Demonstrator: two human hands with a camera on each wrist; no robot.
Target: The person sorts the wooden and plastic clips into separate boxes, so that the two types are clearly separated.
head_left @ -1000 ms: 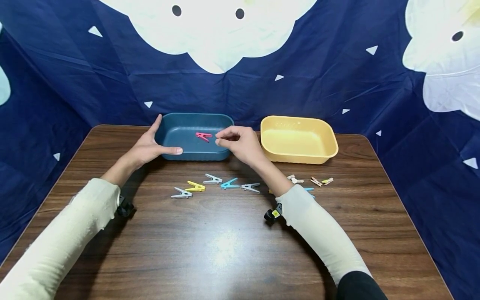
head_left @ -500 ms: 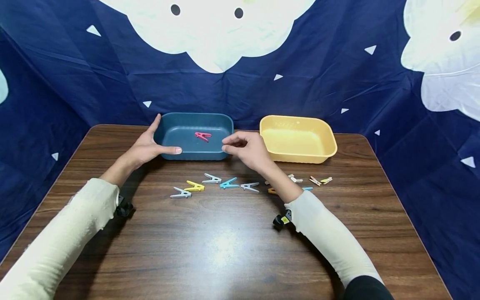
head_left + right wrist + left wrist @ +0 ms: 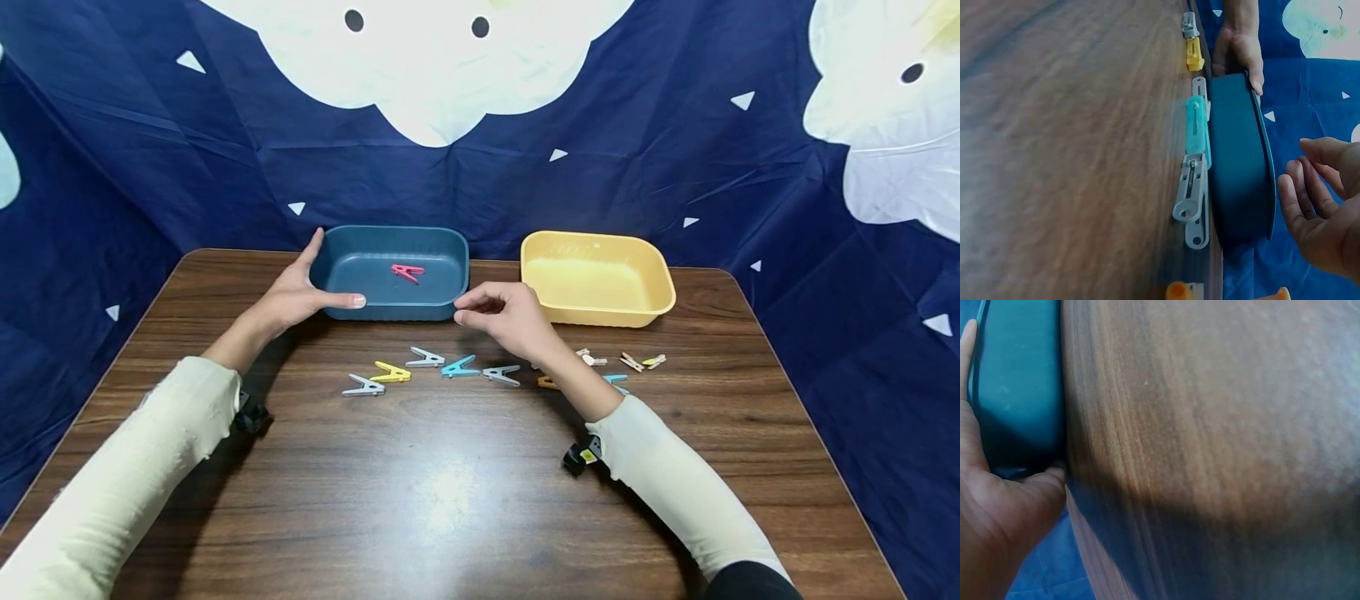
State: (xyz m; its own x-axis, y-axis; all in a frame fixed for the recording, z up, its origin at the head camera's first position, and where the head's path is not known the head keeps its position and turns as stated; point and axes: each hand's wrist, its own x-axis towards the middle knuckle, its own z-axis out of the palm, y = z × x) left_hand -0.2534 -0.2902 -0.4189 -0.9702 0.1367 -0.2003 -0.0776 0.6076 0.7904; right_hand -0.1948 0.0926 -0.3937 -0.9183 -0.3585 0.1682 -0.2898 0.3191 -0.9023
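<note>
My left hand grips the left end of a dark blue plastic basin, thumb along its front rim and fingers round the end. Inside that basin lies one red clothes peg. The right hand hovers just beyond the basin's front right corner, fingers loosely bent and nothing between them. In front of the basin, several plastic pegs lie in a loose row, among them a yellow peg, a light blue peg and a grey peg. My right forearm partly hides more pegs.
A yellow basin stands to the right of the blue one. Small wooden pegs lie in front of it, near an orange-yellow peg and a blue peg. A dark blue cloth hangs behind the brown table.
My right hand has drawn back from over the blue basin, moving right and toward me. The left hand stays on the basin, and the red peg lies as before.
</note>
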